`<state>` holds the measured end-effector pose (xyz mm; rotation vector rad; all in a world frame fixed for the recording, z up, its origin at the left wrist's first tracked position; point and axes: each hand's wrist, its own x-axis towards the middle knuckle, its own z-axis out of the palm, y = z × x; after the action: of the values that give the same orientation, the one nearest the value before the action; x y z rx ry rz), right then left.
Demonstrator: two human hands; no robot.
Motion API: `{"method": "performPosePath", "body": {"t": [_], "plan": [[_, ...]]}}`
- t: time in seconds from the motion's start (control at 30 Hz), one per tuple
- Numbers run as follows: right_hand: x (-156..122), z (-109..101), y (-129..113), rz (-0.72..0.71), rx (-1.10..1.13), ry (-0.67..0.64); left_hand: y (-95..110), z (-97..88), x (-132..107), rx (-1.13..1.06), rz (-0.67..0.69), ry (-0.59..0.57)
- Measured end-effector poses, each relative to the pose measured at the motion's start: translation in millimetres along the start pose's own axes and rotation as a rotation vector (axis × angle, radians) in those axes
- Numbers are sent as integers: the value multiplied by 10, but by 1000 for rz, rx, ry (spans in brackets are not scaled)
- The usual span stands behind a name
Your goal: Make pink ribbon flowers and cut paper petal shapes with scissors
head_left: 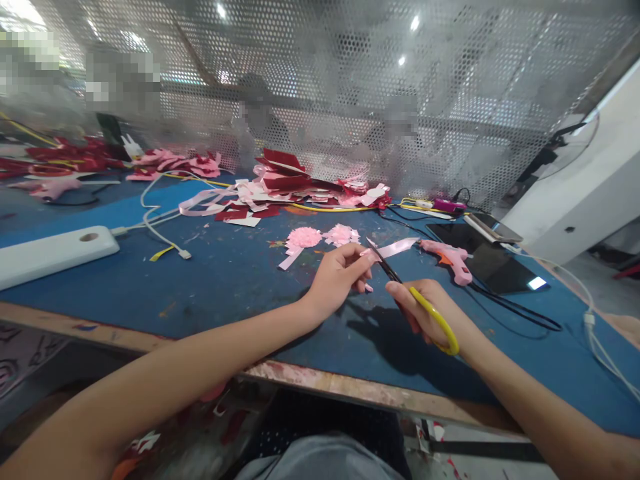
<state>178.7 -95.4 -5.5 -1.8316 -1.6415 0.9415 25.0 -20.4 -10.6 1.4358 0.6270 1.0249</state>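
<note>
My left hand (337, 277) pinches a strip of pink ribbon (397, 248) above the blue table (225, 280). My right hand (427, 313) grips yellow-handled scissors (400, 280), whose blades meet the ribbon right beside my left fingertips. Two finished pink ribbon flowers (304, 238) (341, 235) lie on the table just beyond my left hand.
A pink glue gun (450, 257) with a black cable lies right of the scissors, next to a dark tablet (495, 263). Pink and red ribbon scraps (295, 187) pile up at the back by a perforated screen. A white power strip (55, 253) sits at the left.
</note>
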Motion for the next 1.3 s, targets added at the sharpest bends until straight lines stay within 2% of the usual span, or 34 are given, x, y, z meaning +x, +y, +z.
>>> {"method": "performPosePath", "body": {"t": [0.3,0.47,0.57,0.7,0.73,0.83,0.87,0.93,1.0,1.07,1.17,1.3], "plan": [[75,-14,64,-48,-49,64,-3,-40,46,-24,-134,-4],[85,-15,59,-70,-24,18,13,-59,73,25,-161,-25],[105,-25,73,-115,-46,18,64,-137,114,159,-191,-93],[152,-59,126,-218,-238,123,120,-359,196,523,-322,-262],[161,-67,137,-238,-316,161,124,-415,216,636,-320,-257],[172,-78,144,-225,-535,239,123,-509,262,835,-15,-17],[170,-75,136,-201,-596,251,125,-510,268,811,79,23],[162,-61,111,-154,-708,256,132,-476,261,671,132,-29],[155,-37,82,-130,-806,253,131,-414,234,559,94,-129],[150,-10,60,-136,-874,246,114,-354,202,561,86,-184],[146,20,43,-143,-938,245,69,-309,183,604,55,-224],[143,24,39,-138,-976,216,18,-344,229,498,-93,-228]]}}
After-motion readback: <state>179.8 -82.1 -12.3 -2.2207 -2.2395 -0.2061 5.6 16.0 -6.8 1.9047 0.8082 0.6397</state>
